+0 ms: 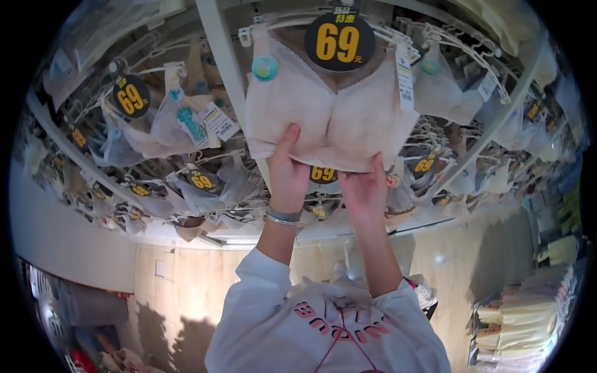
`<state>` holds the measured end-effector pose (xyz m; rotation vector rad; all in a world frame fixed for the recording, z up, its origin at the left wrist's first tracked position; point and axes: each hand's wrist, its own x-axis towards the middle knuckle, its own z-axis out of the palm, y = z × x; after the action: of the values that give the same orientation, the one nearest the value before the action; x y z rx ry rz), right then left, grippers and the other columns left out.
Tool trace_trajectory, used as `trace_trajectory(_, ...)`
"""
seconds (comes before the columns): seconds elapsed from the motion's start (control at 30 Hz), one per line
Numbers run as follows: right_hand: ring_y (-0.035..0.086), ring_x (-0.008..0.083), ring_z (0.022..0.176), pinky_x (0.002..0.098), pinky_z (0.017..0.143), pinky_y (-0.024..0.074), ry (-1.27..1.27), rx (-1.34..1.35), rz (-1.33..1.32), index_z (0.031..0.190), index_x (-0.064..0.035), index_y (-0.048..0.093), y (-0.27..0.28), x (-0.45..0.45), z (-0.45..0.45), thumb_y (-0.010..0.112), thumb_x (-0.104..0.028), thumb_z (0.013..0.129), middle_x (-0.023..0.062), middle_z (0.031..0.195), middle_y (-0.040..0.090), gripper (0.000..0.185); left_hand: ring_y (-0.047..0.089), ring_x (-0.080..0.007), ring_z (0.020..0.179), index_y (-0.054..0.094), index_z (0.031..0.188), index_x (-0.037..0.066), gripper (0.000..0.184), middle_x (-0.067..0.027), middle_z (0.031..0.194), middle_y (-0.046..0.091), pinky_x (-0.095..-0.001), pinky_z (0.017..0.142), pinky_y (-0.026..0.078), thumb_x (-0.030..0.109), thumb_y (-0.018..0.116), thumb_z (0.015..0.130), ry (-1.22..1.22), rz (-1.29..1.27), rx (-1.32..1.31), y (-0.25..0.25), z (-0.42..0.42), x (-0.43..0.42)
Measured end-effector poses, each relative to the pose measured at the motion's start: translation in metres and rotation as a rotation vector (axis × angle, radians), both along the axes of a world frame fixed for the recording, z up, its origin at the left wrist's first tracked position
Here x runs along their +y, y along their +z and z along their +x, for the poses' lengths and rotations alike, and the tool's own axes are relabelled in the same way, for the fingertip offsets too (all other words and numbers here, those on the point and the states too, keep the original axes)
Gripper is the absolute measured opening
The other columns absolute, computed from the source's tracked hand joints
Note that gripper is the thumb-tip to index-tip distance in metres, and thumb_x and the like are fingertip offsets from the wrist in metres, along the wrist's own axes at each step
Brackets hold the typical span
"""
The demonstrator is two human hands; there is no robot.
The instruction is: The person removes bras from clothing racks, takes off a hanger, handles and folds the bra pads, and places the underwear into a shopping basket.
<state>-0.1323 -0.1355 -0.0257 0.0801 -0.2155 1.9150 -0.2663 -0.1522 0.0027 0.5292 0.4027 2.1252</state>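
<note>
A pale bra (292, 109) hangs on a white hanger at the top centre, with a round black "69" sign (341, 40) above its middle. My left hand (289, 177) holds its lower edge, the thumb lying on the front of the cup and the other fingers hidden behind. At the lower right edge, my right hand (365, 189) grips the hem with the thumb in front. A turquoise round sticker (265, 68) is on the left strap, and a white price tag (404, 81) hangs at the right side.
More bras on hangers (149, 124) fill racks to both sides and below, with further "69" signs. White rack posts (224, 56) run between them. Folded or hanging clothes (525, 317) stand at the lower right, above a wooden floor (435, 261).
</note>
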Motion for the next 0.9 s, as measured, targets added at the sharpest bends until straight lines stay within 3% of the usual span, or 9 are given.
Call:
trace_trajectory(0.13,0.035,0.024,0.131,0.0434,0.11,0.0267,0.089,0.109,0.15,0.137,-0.0099,0.035,-0.004,0.014,0.004,0.059,-0.023,0.09,0.0063,0.14,0.04,0.054,0.053,-0.021,0.112,0.047,0.127,0.004,0.042,-0.008,0.123,0.055,-0.0365,0.094,0.045,0.006,0.059,0.087,0.083,-0.021,0.006,0.007,0.014,0.009)
trace_trajectory(0.23,0.035,0.0238,0.131,0.0442,0.11,0.0273,-0.012,-0.025,0.294,0.138,-0.0107,0.034,-0.006,0.023,0.005,0.057,-0.019,0.091,0.0065,0.14,0.04,0.052,0.053,-0.0206,0.112,0.048,0.125,0.002,0.04,-0.008,0.123,0.055,-0.0353,0.094,0.045,0.005,0.059,0.086,0.148,-0.049,0.029,-0.003,0.016,0.018)
trace_trajectory(0.53,0.045,0.0244,0.122,0.0461,0.105,0.0336,-0.311,-0.32,0.124,0.133,-0.0031,0.039,0.0,0.056,0.005,0.052,-0.012,0.092,0.0101,0.13,0.049,0.044,0.05,-0.021,0.115,0.049,0.123,0.001,0.039,-0.0086,0.124,0.053,-0.0365,0.099,0.041,0.006,0.059,0.086,0.134,-0.061,-0.083,-0.005,0.025,0.026)
trace_trajectory(0.67,0.049,0.026,0.118,0.0463,0.104,0.0355,-0.042,-0.146,0.039,0.128,0.0004,0.043,-0.004,0.074,0.013,0.047,-0.005,0.09,0.0131,0.124,0.053,0.039,0.047,-0.0241,0.119,0.046,0.127,0.002,0.043,-0.0102,0.126,0.052,-0.0411,0.104,0.036,0.007,0.057,0.085,-0.137,0.134,-0.17,-0.016,0.011,0.022)
trace_trajectory(0.9,0.05,0.0279,0.115,0.0469,0.103,0.036,0.202,0.033,0.06,0.123,-0.0026,0.048,-0.01,0.087,0.009,0.049,-0.002,0.083,0.0145,0.122,0.053,0.04,0.047,-0.0275,0.121,0.045,0.127,0.003,0.049,-0.0117,0.126,0.052,-0.0462,0.106,0.034,0.003,0.059,0.08,-0.227,0.219,-0.244,-0.051,-0.005,0.034)
